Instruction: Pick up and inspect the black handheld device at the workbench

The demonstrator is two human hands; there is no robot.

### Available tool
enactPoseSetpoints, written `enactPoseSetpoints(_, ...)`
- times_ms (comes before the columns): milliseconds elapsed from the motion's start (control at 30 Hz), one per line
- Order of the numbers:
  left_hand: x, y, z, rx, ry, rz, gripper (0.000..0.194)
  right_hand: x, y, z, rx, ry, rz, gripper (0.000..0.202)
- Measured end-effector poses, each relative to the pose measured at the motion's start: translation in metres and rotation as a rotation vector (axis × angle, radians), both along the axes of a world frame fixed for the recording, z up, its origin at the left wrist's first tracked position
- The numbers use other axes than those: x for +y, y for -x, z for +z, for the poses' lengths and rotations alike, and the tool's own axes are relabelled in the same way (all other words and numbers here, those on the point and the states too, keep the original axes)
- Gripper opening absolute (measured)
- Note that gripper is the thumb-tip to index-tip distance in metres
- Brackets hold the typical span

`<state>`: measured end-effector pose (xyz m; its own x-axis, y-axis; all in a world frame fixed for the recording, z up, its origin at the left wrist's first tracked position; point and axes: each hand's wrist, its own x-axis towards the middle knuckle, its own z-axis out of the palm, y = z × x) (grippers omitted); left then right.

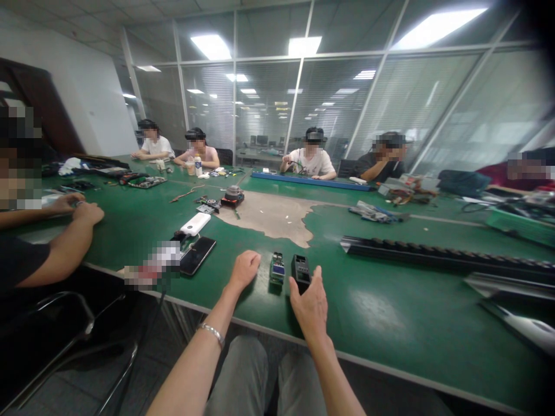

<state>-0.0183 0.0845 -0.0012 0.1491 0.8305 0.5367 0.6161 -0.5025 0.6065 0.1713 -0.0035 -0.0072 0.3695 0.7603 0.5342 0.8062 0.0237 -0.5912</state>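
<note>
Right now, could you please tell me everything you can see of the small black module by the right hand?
The small black module is a dark, boxy block, plastic by the look, with faint markings on top. It rests on the green table near its front edge, right of a blue-faced module. The open right hand reaches its near end; actual contact is unclear.

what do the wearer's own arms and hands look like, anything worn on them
Both forearms are bare, with no sleeves in view and no gloves. The left hand has a thin silver bracelet at its wrist. The right hand and its wrist show no jewellery or watch.
</note>
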Motion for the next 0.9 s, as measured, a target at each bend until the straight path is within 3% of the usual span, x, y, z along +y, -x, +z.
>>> enactPoseSetpoints(433, -0.002, 0.003, 0.002, -0.001, 0.006, -0.003, 0.031, -0.004, 0.002, 0.007, 0.058, 0.069, -0.001, 0.079)
enactPoseSetpoints(667, 0.001, 0.003, -0.001, -0.007, 0.014, 0.004, 0.030, 0.001, 0.006, 0.037, 0.156, -0.018, -0.030, 0.082)
enactPoseSetpoints(900, 0.001, 0.003, -0.002, -0.031, 0.011, 0.010, 0.029, 0.009, 0.035, 0.061, 0.135, -0.033, 0.034, 0.081)
